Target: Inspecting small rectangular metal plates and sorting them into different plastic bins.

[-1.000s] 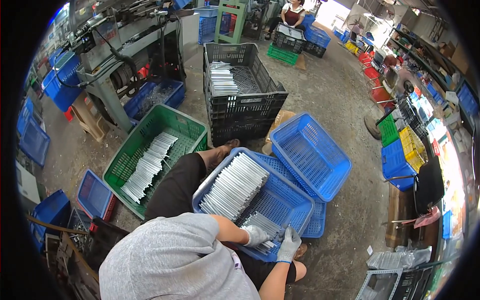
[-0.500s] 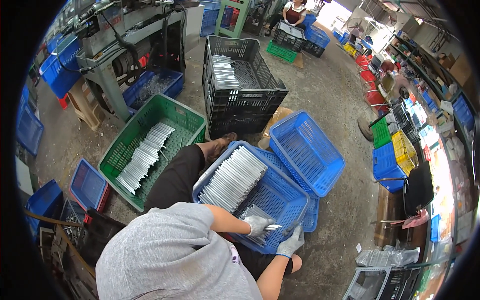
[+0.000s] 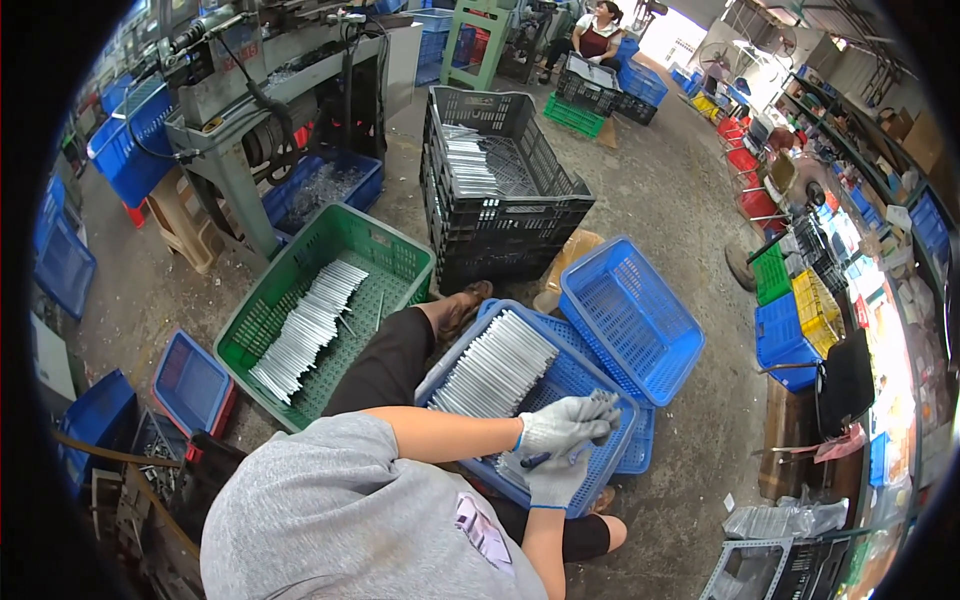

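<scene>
Item 1: metal rods, silver, lying in a slanted row inside the blue crate that is resting on the person's lap, near centre of the scene.

Item 2: left hand, grey-gloved, reaching across over the right end of that crate; fingers are curling around a small bunch of rods at the fingertips, clenched on them.

Item 3: right hand, grey-gloved, sitting just beneath the left, touching it; whether it is grasping anything cannot be told.

Item 4: 2nd blue crate, empty-looking, lying tilted just right of and beyond the first, overlapping its far corner.

Item 5: green crate, on the floor to the left, holding another long row of rods.

Item 6: black crates, stacked, far of the lap, with rods in the top one.

Item 7: grey machine, standing at far left.

Item 8: another person, sitting far off among more crates.
</scene>
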Available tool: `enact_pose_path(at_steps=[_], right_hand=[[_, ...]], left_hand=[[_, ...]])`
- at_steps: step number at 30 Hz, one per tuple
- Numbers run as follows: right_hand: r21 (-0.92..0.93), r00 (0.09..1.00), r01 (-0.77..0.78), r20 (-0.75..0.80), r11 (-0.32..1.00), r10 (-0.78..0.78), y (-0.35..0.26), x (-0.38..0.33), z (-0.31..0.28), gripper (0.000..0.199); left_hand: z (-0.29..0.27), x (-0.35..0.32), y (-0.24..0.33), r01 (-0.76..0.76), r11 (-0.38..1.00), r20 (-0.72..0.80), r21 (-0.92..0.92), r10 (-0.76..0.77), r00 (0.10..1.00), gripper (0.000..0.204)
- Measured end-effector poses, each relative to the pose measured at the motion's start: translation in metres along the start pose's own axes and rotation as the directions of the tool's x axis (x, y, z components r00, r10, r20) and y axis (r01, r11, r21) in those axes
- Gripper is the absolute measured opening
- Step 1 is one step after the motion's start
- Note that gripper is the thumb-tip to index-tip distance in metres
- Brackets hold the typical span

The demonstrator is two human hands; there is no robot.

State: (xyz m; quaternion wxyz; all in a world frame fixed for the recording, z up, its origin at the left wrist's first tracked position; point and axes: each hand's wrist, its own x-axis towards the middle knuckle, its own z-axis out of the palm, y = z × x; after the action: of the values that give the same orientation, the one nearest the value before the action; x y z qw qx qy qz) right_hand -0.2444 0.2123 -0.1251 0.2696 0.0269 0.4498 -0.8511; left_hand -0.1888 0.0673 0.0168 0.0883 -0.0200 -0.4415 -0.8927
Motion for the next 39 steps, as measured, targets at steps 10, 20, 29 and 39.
enact_pose_path(at_steps=[10,20,29,39], right_hand=[[0.537,0.608,-0.793,0.728,0.286,0.318,-0.003,0.018,0.138,0.043],[-0.511,-0.492,-0.851,0.857,0.121,0.154,-0.075,0.080,0.309,0.055],[-0.779,-0.746,-0.627,0.595,-0.015,0.300,-0.136,0.081,0.369,0.058],[-0.609,-0.362,-0.506,0.793,0.611,0.490,-0.132,-0.001,0.294,0.043]], left_hand=[[-0.010,-0.040,0.054,-0.416,0.767,0.367,0.488,0.253,0.895,0.030],[0.007,-0.067,0.090,-0.507,0.586,0.564,0.632,0.102,0.820,0.030],[0.024,-0.078,0.090,-0.647,0.475,0.673,0.597,0.142,0.725,0.029],[0.060,-0.120,0.101,-0.795,0.284,0.774,0.535,0.212,0.597,0.033]])
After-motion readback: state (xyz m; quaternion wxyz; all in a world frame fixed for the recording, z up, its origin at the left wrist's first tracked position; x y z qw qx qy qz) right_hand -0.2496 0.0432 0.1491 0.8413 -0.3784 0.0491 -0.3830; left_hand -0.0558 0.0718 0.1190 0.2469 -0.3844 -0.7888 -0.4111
